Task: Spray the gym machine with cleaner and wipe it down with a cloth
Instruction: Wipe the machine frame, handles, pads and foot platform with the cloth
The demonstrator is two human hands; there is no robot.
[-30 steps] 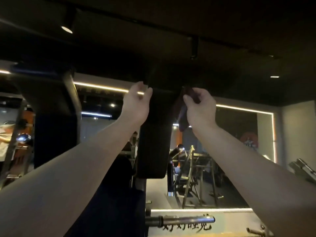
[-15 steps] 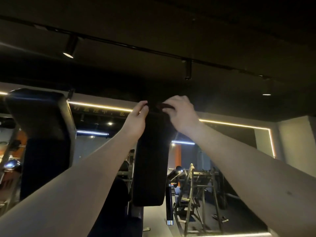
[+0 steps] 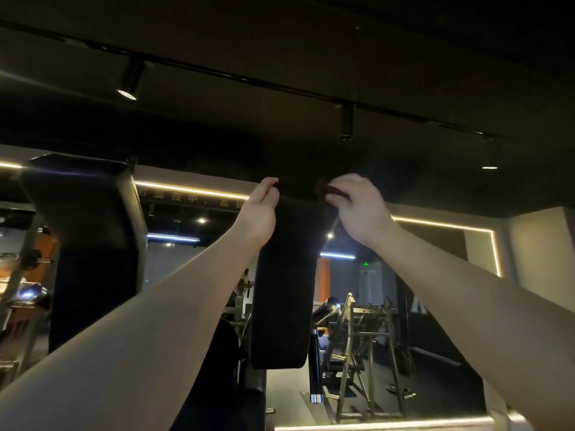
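Honestly, this is the awkward bit of the job: the top edge of the machine's tall black back pad (image 3: 281,290), up above head height. Our right hand (image 3: 361,213) has its fingers curled tight around a dark reddish cloth (image 3: 330,191), bunched right at the pad's top right corner. Our left hand (image 3: 259,213) is at the top left corner with thumb and fingers drawn together. It's too dark up there to say if they're pinching the edge or just resting on it. There's no spray bottle in view, so we'd guess this part is already sprayed and this is the wipe.

Tips for doing it well, as we see it:
- Use the left hand to steady the pad so it doesn't rock.
- Drag the cloth along the top edge in one pass toward the left hand, then work down the face in overlapping strokes.
- Open the cloth out flatter first, since a tight wad only cleans a thin line.
- Go by feel, because the only light is the ceiling spotlight (image 3: 127,93) and the light strips (image 3: 193,190).
- Don't skip the sides and seams, where sweat tends to collect.
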